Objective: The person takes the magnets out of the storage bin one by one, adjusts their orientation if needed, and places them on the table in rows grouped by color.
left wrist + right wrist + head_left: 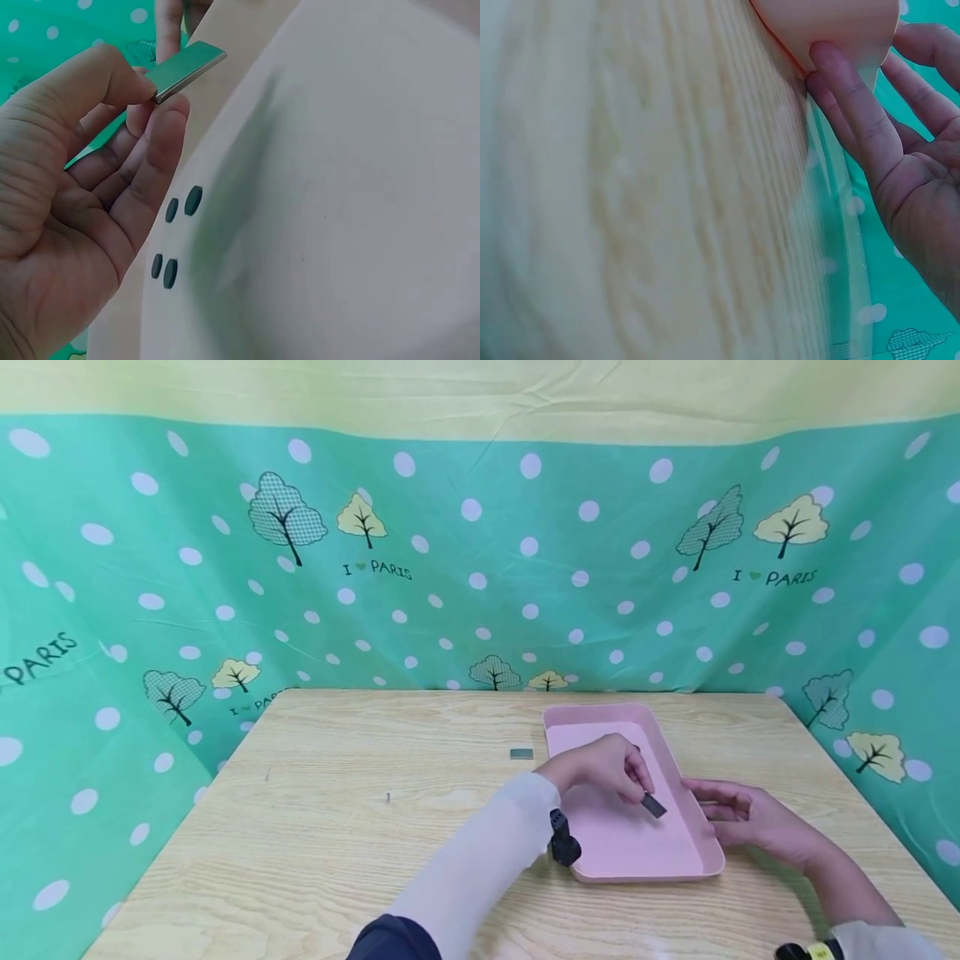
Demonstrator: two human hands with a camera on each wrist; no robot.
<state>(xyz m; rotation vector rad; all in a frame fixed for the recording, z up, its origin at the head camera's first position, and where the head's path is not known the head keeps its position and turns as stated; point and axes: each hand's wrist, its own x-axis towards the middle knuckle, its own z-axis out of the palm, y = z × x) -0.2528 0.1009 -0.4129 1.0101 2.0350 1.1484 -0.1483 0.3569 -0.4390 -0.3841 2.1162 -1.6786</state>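
Note:
Over the floor of a pink tray (622, 852), my left hand (611, 764) pinches a small dark flat strip (654, 806) between thumb and fingers. The left wrist view shows this strip (187, 69) as a smooth, thin rectangle with a shiny edge, its far end sticking out past the fingertips. My right hand (750, 817) is at the tray's right side, its fingertips against the outer wall. In the right wrist view, extended fingers (866, 127) touch that wall (840, 22) low down, without curling round it. Another dark strip (521, 753) lies on the table left of the tray.
The wooden table (322, 860) spreads to the left of the tray, with a tiny dark mark (387, 797) on it. A green dotted curtain (450, 552) hangs along the back and sides. Several dark ovals (171, 273) show near the pale surface's edge in the left wrist view.

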